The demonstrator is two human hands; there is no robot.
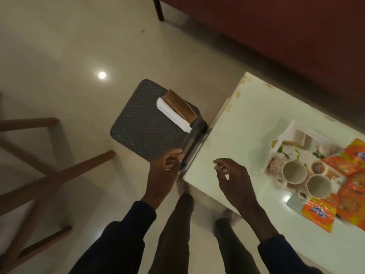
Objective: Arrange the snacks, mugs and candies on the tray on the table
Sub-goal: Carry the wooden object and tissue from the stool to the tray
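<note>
A white floral tray (275, 162) lies on the pale table (246, 119) at the right. On it stand two empty cream mugs (295, 172) (319, 185), a small cup with something brown inside (317, 167) and a white holder (298, 133). Orange snack packets (318, 213) (353, 155) lie over the tray's near and far right parts. My left hand (167, 171) grips the near corner of a grey textured square stool-like object (142, 125) left of the table. My right hand (231, 175) hovers over the table's near corner, left of the tray, fingers apart and holding nothing.
A wooden napkin holder with white napkins (177, 109) sits on the grey square, close to the table edge. Wooden furniture legs (59, 175) cross the glossy floor at the left. Dark red furniture (276, 36) fills the top right. My legs (177, 224) stand beside the table.
</note>
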